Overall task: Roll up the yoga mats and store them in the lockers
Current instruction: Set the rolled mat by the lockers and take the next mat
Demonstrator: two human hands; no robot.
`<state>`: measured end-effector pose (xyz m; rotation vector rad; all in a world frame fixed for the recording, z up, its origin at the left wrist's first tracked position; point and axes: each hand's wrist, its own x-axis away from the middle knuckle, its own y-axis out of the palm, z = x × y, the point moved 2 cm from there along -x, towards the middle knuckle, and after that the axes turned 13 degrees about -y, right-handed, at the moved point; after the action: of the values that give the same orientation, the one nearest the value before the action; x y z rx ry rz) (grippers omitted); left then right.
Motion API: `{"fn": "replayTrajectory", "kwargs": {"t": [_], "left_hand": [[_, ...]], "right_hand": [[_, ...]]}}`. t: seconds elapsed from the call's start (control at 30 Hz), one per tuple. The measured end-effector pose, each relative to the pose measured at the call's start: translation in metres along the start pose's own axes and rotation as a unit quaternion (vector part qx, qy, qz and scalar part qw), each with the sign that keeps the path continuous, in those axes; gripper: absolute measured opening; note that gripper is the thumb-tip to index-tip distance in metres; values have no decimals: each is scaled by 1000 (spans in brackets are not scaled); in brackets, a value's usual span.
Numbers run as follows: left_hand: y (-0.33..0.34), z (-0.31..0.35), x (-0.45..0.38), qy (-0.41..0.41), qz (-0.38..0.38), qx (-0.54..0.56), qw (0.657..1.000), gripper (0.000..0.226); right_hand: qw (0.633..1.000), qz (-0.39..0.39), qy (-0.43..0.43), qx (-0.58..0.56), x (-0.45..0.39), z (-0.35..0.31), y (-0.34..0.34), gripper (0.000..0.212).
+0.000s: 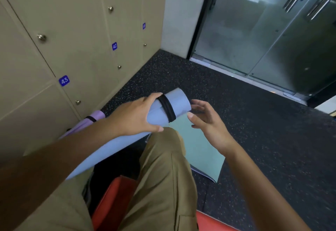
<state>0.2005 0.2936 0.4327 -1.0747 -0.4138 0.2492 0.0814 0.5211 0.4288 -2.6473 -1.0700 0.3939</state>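
The left grip (138,116) clasps a rolled blue yoga mat (174,103) just behind its black strap (166,107), above the knee. The right grip (205,118) hovers released beside the far end. A purple rolled mat (91,121) lies against the lockers (72,31), left.

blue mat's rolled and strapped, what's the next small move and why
Probably bring the right hand onto the free end of the blue mat: only the left hand grips it, the black strap is on, and the lockers look closed.
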Motion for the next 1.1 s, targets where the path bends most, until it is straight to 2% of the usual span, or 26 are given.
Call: {"fn": "replayTrajectory", "kwargs": {"t": [0.2, 0.5, 0.67, 0.83, 0.93, 0.97, 1.07, 1.1], "left_hand": [[-35, -51, -32, -60, 30, -16, 998, 114], [-64, -126, -94, -97, 46, -91, 990, 114], [-35, -192, -117, -125, -3, -147, 981, 117], [8, -275, -129, -178, -50, -110, 977, 128], [40, -321, -129, -232, -79, -123, 962, 108], [51, -336, -130, -243, -91, -131, 957, 109], [78, -376, -142, -274, -141, -145, 940, 151], [83, -385, -143, -290, -152, -147, 933, 155]], "right_hand": [[996, -48, -12, 78, -40, 4, 32, 46], [982, -116, -2, 149, -120, 27, 87, 39], [967, -188, 27, 171, -158, 69, 137, 36], [956, -235, 40, 173, -188, 114, 186, 32], [945, -265, 48, 187, -194, 148, 211, 33], [940, -277, 55, 191, -195, 158, 217, 34], [931, -302, 72, 192, -204, 183, 231, 28], [931, -303, 75, 188, -208, 189, 235, 25]]}}
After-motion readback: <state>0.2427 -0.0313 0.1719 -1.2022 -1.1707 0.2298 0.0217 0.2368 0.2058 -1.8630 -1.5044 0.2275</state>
